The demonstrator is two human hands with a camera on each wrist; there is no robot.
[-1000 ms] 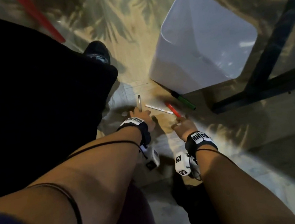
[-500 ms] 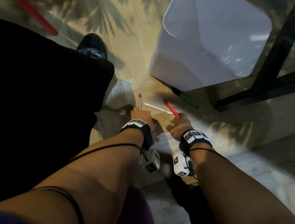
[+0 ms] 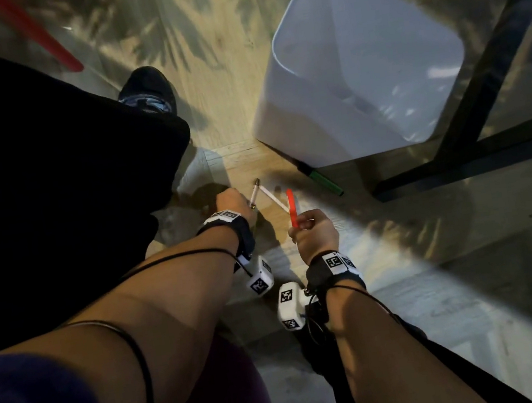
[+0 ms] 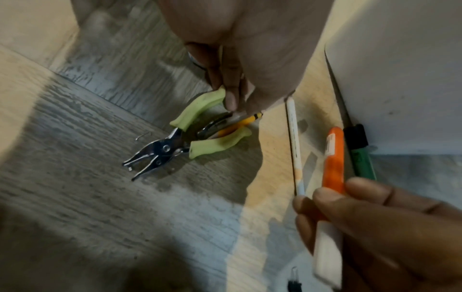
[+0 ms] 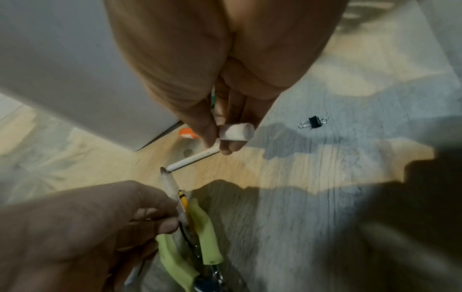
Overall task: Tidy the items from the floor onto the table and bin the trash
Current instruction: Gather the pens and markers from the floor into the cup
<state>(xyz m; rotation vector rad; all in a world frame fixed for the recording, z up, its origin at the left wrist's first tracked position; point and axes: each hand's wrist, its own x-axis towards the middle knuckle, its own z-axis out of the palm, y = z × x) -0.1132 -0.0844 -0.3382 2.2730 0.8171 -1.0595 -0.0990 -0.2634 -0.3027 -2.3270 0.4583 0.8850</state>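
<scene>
My left hand (image 3: 236,202) pinches a clear pen with a yellow tip (image 3: 254,193) just above the floor, right over green-handled pliers (image 4: 197,136). My right hand (image 3: 307,228) grips an orange marker (image 3: 291,206) with a white end (image 5: 236,131), lifted and pointing away from me. A thin white pen (image 3: 274,199) lies on the floor between the hands. A green marker (image 3: 323,181) lies against the base of the white bin (image 3: 358,68).
A black binder clip (image 5: 312,122) lies on the floor to the right of my right hand. A black table frame (image 3: 482,95) stands right of the bin. My dark knee and shoe (image 3: 146,88) fill the left. A red stick (image 3: 40,38) lies far left.
My right hand has closed round the orange marker and raised it off the floor. My left hand has taken hold of the clear pen, which now tilts up from the floor.
</scene>
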